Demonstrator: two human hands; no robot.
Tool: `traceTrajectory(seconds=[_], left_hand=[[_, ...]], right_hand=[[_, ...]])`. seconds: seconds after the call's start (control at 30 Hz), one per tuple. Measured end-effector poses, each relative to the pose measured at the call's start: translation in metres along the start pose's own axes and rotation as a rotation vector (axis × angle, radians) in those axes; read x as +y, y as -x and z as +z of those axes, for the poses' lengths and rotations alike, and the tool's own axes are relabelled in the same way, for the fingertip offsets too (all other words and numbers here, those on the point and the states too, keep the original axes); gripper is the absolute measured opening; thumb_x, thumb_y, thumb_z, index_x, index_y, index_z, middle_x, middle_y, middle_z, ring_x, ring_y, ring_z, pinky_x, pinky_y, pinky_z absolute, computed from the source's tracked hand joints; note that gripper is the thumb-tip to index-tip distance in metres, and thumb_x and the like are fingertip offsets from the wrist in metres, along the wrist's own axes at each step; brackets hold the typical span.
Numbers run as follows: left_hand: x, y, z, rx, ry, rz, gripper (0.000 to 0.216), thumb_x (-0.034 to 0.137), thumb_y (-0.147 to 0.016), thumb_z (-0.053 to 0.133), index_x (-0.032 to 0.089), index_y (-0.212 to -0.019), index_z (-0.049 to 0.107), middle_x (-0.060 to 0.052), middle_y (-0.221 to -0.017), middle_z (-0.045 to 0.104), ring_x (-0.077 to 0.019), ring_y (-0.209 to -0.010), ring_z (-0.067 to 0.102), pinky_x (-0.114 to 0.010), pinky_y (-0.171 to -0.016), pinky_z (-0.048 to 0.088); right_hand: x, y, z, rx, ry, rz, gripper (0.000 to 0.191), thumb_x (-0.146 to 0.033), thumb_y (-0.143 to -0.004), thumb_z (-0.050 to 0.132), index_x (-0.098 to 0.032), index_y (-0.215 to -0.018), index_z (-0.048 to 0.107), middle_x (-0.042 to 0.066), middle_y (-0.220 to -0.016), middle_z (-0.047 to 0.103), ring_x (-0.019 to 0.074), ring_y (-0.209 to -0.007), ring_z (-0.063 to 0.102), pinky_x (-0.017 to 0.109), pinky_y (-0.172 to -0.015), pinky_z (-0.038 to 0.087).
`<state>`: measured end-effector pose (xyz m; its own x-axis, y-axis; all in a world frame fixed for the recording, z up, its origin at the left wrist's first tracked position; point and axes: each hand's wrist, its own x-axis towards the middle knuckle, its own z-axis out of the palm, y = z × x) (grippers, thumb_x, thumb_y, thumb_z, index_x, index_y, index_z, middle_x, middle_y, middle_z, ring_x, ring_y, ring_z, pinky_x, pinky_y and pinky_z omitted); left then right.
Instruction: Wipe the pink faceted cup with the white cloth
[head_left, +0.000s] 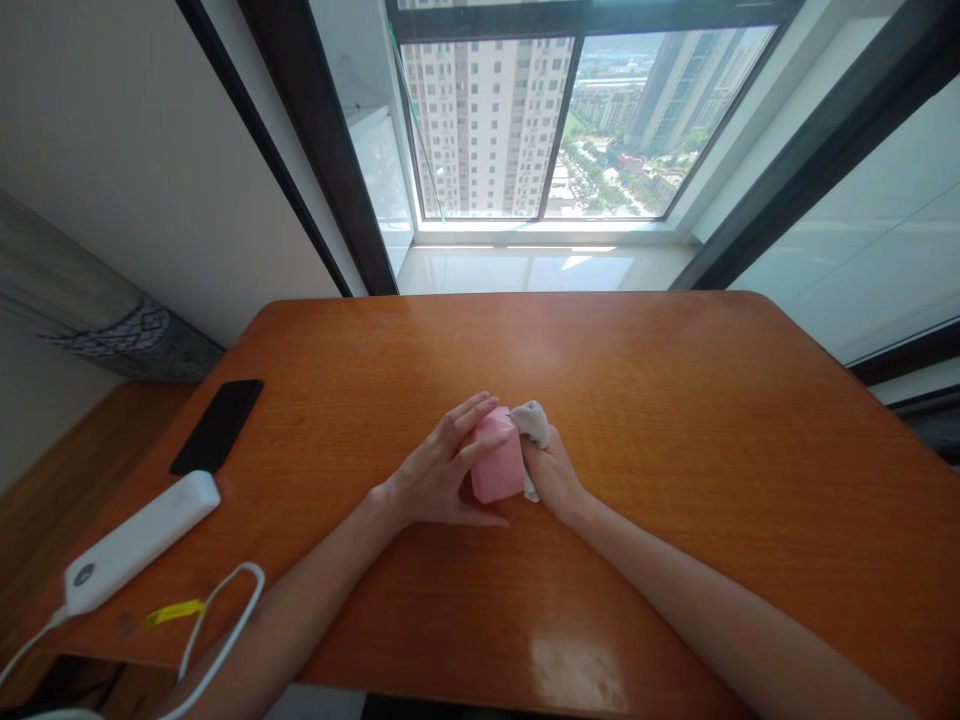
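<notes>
Nearest, at the table's (675,400) left, a white cable (241,625) loops beside the left forearm, with a yellow tag (174,612) on it; further left lies a long white corded device (142,540). Toward the middle, the left hand (435,470) reaches over a pink box (499,475), its fingers spread across the top and left side, the thumb stretched out below; whether they grip firmly I cannot tell. The right hand (553,475) has its fingers closed around a pale cloth (531,422), bunched against the box's right side. The work looks under way: cloth and box are together, but how much of the surface is covered, and what is left, does not show. Beyond the white device lies a black phone (217,428); past the table's far edge, a window (559,130).
</notes>
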<state>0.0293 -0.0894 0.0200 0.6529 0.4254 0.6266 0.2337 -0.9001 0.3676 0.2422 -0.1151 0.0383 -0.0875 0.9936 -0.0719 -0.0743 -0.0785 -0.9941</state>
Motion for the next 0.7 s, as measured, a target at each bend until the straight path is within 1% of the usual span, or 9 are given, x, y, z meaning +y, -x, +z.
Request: traceTrajectory(seconds=[0.07,0.1,0.2,0.33,0.43,0.5,0.57,0.6,0.7], left_hand=[[0.001,-0.002,-0.001,0.01,-0.019,0.006,0.115,0.052,-0.083,0.097,0.037,-0.174,0.027,-0.022,-0.175,0.036,-0.0429,-0.162,0.043,-0.067,-0.128,0.049],[0.002,-0.003,-0.002,0.02,-0.006,-0.009,0.111,0.049,-0.085,0.096,0.036,-0.173,0.03,-0.021,-0.173,0.039,-0.0415,-0.159,0.047,-0.064,-0.126,0.052],[0.007,-0.008,-0.003,0.055,0.086,-0.093,0.109,0.056,-0.081,0.096,0.034,-0.169,0.037,-0.021,-0.165,0.049,-0.0404,-0.15,0.057,-0.061,-0.12,0.057],[0.011,-0.007,0.001,0.109,0.219,-0.242,0.104,0.059,-0.078,0.094,0.029,-0.163,0.043,-0.018,-0.152,0.06,-0.0387,-0.138,0.065,-0.057,-0.116,0.058],[0.01,-0.001,0.004,0.066,0.333,-0.424,0.1,0.064,-0.079,0.09,0.028,-0.16,0.043,-0.015,-0.144,0.066,-0.0336,-0.122,0.073,-0.05,-0.106,0.062],[0.009,0.003,0.004,0.036,0.36,-0.477,0.102,0.068,-0.08,0.089,0.028,-0.16,0.041,-0.015,-0.146,0.066,-0.0345,-0.123,0.073,-0.051,-0.107,0.061],[0.007,0.004,0.004,0.032,0.349,-0.45,0.11,0.07,-0.079,0.091,0.028,-0.165,0.036,-0.018,-0.153,0.061,-0.0382,-0.133,0.069,-0.056,-0.115,0.058],[0.006,0.004,0.003,0.038,0.33,-0.408,0.117,0.071,-0.078,0.092,0.029,-0.168,0.032,-0.02,-0.159,0.057,-0.0407,-0.141,0.065,-0.06,-0.119,0.055],[0.004,0.002,0.0,0.04,0.19,-0.202,0.137,0.075,-0.071,0.096,0.034,-0.176,0.019,-0.024,-0.176,0.035,-0.0474,-0.161,0.046,-0.069,-0.127,0.047]], right_hand=[[-0.001,0.0,0.001,0.011,-0.002,-0.007,0.041,-0.057,-0.088,0.071,-0.02,-0.074,0.062,-0.002,-0.071,0.055,0.0126,-0.065,0.043,0.027,-0.06,0.041],[0.0,0.001,0.001,0.01,0.001,-0.013,0.041,-0.057,-0.087,0.071,-0.02,-0.074,0.061,-0.002,-0.071,0.055,0.0125,-0.065,0.043,0.027,-0.059,0.041],[0.003,0.004,0.002,-0.007,0.025,-0.035,0.039,-0.054,-0.089,0.071,-0.02,-0.073,0.059,-0.002,-0.069,0.053,0.0123,-0.064,0.042,0.026,-0.058,0.041],[0.009,0.006,0.0,-0.024,0.095,-0.076,0.038,-0.048,-0.092,0.065,-0.021,-0.067,0.055,-0.003,-0.065,0.049,0.0118,-0.061,0.041,0.026,-0.055,0.038],[0.013,0.007,-0.001,-0.031,0.134,-0.12,0.032,-0.041,-0.09,0.064,-0.021,-0.067,0.055,-0.003,-0.063,0.05,0.0118,-0.061,0.043,0.026,-0.057,0.041],[0.013,0.007,-0.001,-0.035,0.13,-0.132,0.029,-0.039,-0.088,0.064,-0.021,-0.067,0.056,-0.003,-0.064,0.052,0.0118,-0.061,0.044,0.027,-0.059,0.041],[0.012,0.006,-0.001,-0.036,0.11,-0.103,0.028,-0.04,-0.087,0.064,-0.021,-0.068,0.058,-0.003,-0.064,0.053,0.0118,-0.06,0.044,0.026,-0.058,0.041],[0.01,0.006,-0.001,-0.033,0.098,-0.078,0.027,-0.041,-0.086,0.064,-0.021,-0.068,0.059,-0.003,-0.065,0.053,0.0118,-0.06,0.045,0.026,-0.057,0.041],[0.006,0.003,-0.001,-0.021,0.058,-0.02,0.026,-0.043,-0.084,0.066,-0.02,-0.072,0.062,-0.002,-0.068,0.057,0.0125,-0.063,0.048,0.027,-0.06,0.044]])
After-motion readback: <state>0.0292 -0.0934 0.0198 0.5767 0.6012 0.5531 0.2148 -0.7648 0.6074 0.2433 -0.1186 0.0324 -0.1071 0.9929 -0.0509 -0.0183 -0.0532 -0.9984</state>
